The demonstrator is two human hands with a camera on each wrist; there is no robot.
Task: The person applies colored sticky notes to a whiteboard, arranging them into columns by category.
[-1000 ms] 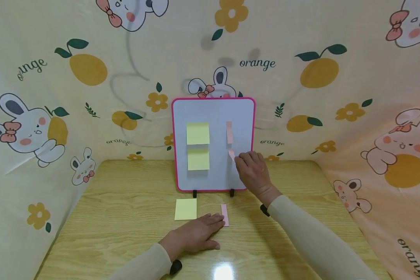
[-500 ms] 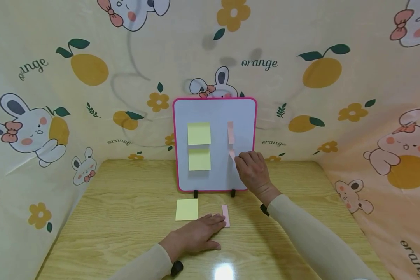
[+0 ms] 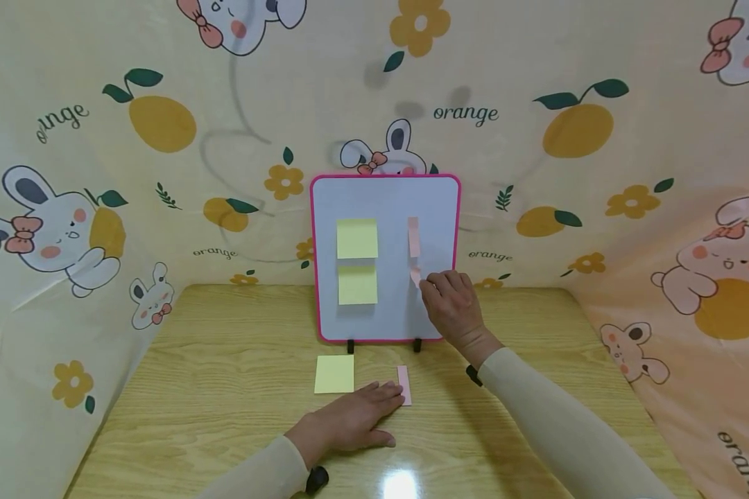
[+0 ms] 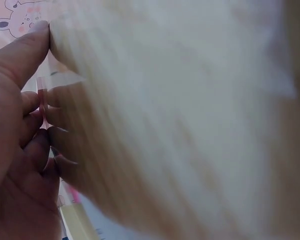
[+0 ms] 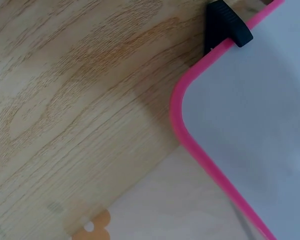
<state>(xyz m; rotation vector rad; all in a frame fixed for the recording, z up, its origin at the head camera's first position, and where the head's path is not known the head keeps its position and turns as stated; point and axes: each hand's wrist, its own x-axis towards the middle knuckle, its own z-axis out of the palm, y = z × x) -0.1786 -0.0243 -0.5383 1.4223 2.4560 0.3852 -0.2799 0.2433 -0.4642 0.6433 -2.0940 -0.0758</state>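
Note:
In the head view, my right hand (image 3: 454,310) is at the lower right of an upright whiteboard (image 3: 390,197) with a pink rim. Its fingertips pinch the lower end of a small pink sticky strip (image 3: 415,276), which bends on the board. Another pink strip (image 3: 414,237) sticks flat above it. My left hand (image 3: 348,417) rests on the table, palm down, fingertips on a pink sticky-note pad (image 3: 403,384). The left wrist view shows that left hand (image 4: 20,135) with spread thumb, near the table surface. No right hand shows in the right wrist view, only the board's corner (image 5: 179,107).
Two yellow sticky notes (image 3: 357,239) hang on the board's left half, one above the other. A yellow note pad (image 3: 334,374) lies on the wooden table (image 3: 225,374) left of the pink one. Black feet (image 3: 350,346) hold up the board. A printed cloth (image 3: 237,159) surrounds the table.
The whole head view has drifted slightly, so everything sits a little further right. Both hands keep their places, the right one still pinching the lower pink strip.

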